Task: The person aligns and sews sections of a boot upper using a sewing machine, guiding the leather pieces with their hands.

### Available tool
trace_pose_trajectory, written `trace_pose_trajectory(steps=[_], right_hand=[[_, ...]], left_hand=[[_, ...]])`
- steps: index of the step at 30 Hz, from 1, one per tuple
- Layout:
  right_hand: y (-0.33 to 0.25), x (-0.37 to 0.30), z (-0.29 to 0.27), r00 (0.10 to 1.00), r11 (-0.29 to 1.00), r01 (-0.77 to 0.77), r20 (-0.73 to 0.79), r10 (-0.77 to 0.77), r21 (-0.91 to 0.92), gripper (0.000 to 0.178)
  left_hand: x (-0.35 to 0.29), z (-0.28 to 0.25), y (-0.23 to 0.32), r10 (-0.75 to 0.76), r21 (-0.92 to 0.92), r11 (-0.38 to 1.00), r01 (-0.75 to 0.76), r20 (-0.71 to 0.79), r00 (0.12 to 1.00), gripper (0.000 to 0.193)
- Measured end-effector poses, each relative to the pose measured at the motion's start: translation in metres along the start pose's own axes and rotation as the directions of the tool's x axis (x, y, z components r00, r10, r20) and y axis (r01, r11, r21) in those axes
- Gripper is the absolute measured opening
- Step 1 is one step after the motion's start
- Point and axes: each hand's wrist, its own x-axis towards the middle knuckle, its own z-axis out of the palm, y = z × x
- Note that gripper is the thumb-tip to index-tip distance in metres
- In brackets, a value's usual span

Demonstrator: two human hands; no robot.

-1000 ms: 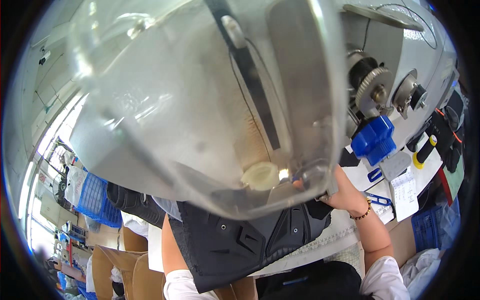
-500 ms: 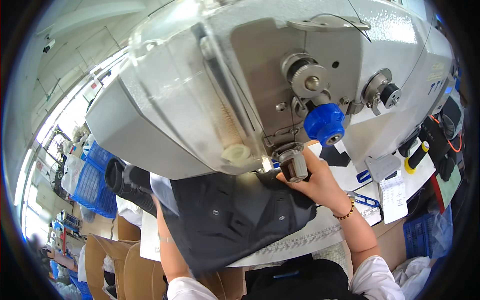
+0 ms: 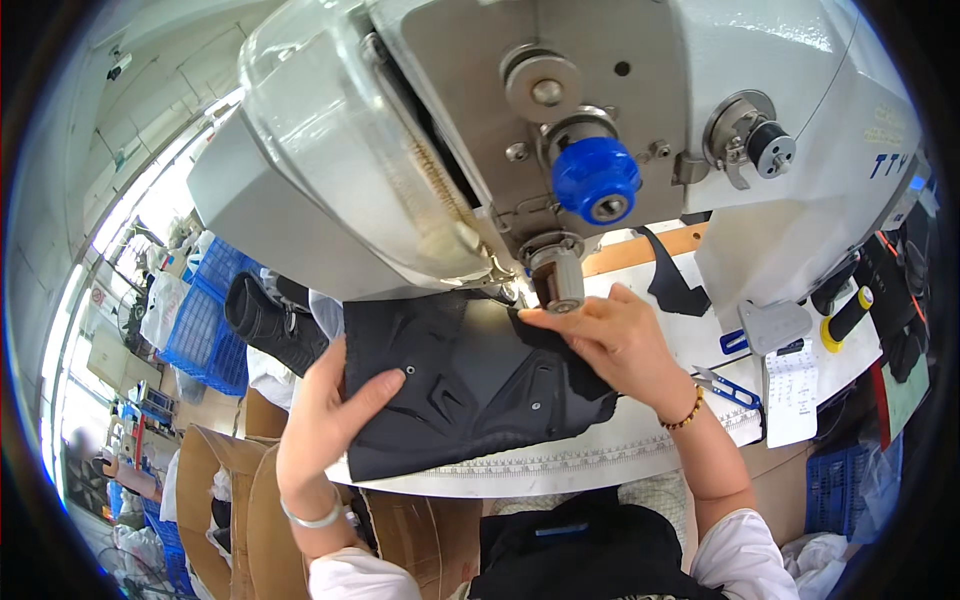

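Observation:
A black boot upper (image 3: 470, 400) with moulded ridges and small metal eyelets lies on the white machine bed, its far edge under the head of a sewing machine (image 3: 610, 90). At its left edge is my left hand (image 3: 325, 430), thumb pressed on top and fingers along the edge, partly hidden, so the edge sits between them. My right hand (image 3: 615, 345) is closed with bent fingers on the upper's far right part, close to the lit needle area. A grey knob (image 3: 560, 280) of the machine hangs right above those fingertips. The needle itself I cannot make out.
Right of my right hand lie blue-handled thread snips (image 3: 728, 388), a paper slip (image 3: 792, 395) and a black thread spool (image 3: 847, 318). A ruler strip (image 3: 640, 450) runs along the bed's front. Left stand a black boot (image 3: 270, 320), blue crates (image 3: 205, 320) and cardboard boxes (image 3: 215, 480).
My left hand has come out from beneath the upper to its left edge, thumb on top. The upper lies flatter. My right fingers have curled in. The machine sits higher in view.

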Motion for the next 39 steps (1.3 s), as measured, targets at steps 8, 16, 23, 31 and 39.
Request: trace_pose_trajectory(steps=[8, 16, 23, 31, 39], right_hand=[[-0.032, 0.004, 0.006, 0.990, 0.990, -0.139, -0.003, 0.139, -0.003, 0.030], [0.022, 0.002, 0.018, 0.815, 0.845, -0.345, -0.316, 0.486, 0.409, 0.011], [0.034, 0.056, -0.009, 0.493, 0.362, -0.866, 0.475, 0.729, 0.344, 0.022], [0.034, 0.053, 0.009, 0.467, 0.152, -0.812, 0.471, 0.748, 0.563, 0.019], [0.033, 0.054, 0.033, 0.448, -0.051, -0.717, 0.517, 0.730, 0.695, 0.016]], left_hand=[[0.053, -0.008, 0.018, -0.282, 0.017, 0.960, 0.281, 0.067, 0.957, 0.051], [0.074, -0.012, 0.004, -0.225, 0.022, 0.974, 0.224, 0.048, 0.973, 0.039], [0.104, -0.038, -0.020, -0.178, 0.242, 0.958, 0.152, 0.088, 0.980, 0.040], [0.140, -0.068, -0.071, 0.285, 0.587, 0.777, -0.227, -0.005, 0.959, 0.035], [0.091, -0.015, -0.044, 0.552, 0.859, 0.394, -0.327, 0.064, 0.831, 0.032]])
